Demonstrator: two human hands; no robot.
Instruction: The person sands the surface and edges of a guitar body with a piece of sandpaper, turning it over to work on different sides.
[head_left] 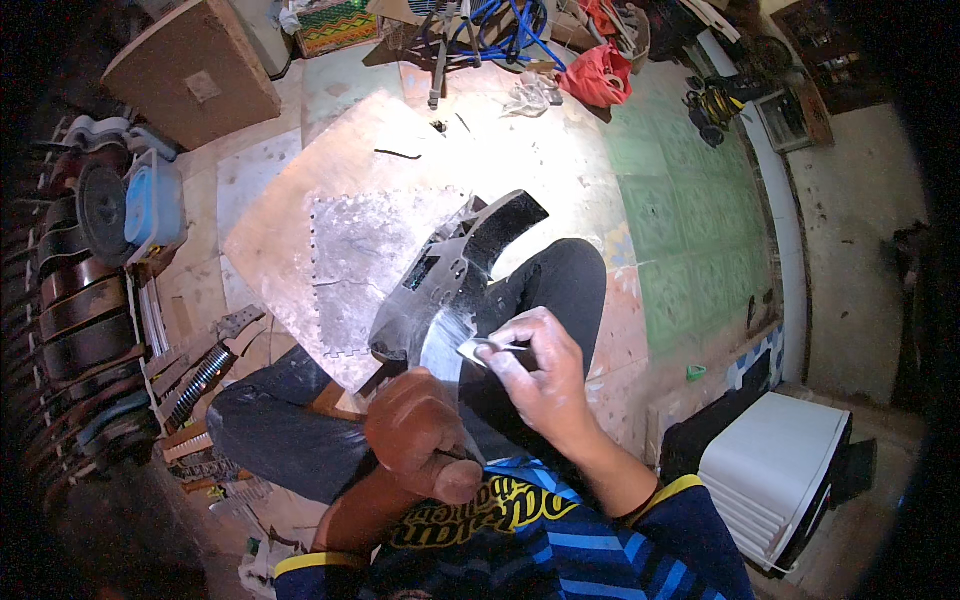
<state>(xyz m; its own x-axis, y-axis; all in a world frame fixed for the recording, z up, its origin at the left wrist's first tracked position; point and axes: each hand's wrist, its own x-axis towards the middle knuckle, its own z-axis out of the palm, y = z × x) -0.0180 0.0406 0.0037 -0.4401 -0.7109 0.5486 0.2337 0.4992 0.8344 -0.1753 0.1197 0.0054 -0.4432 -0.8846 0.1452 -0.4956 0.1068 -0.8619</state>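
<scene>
Across my lap lies a dark, curved piece with cut-outs [448, 262], which looks like an electric guitar body. Pale dust covers its near part, and a black curved end points away from me. My left hand [415, 430] is closed around its near end, thumb toward me; the gripped part is mostly hidden. Between the thumb and fingers of my right hand [545, 375] is a small pale pad [474, 350], maybe folded sandpaper. The pad is at the right side of the dusty surface; I cannot tell whether it touches.
A grey foam mat [355, 240] lies on a brown board ahead. Curved wooden pieces [85, 300] line the left side, near a blue-and-white tub [155, 205]. A white boxy appliance [770, 465] stands at right. Blue hose [510, 30] and a red bag [600, 75] lie at the far side.
</scene>
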